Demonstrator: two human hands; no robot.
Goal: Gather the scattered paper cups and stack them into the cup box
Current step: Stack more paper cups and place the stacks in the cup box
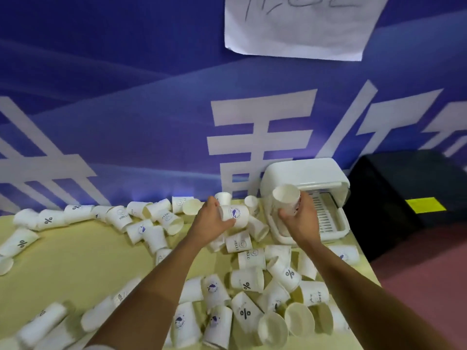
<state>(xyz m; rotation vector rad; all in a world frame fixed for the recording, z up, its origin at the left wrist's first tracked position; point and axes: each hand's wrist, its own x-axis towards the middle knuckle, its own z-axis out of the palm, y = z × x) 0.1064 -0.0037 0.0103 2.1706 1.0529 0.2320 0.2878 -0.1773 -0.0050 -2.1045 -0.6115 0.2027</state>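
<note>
Several white paper cups (pixel 249 279) lie scattered over the yellow table (pixel 75 258), most on their sides. My left hand (pixel 211 221) grips one cup with a blue logo (pixel 235 214), lying on its side near the table's back. My right hand (pixel 300 218) holds a short stack of cups (pixel 286 198) tilted with its mouth toward me, just in front of the white cup box (pixel 305 175). The box stands at the table's back right with its lid raised and a slotted tray (pixel 326 218) showing inside.
A blue banner wall with white characters rises right behind the table. A black bin (pixel 409 188) with a yellow label stands right of the box, off the table. The table's right edge drops to a reddish floor (pixel 424 274).
</note>
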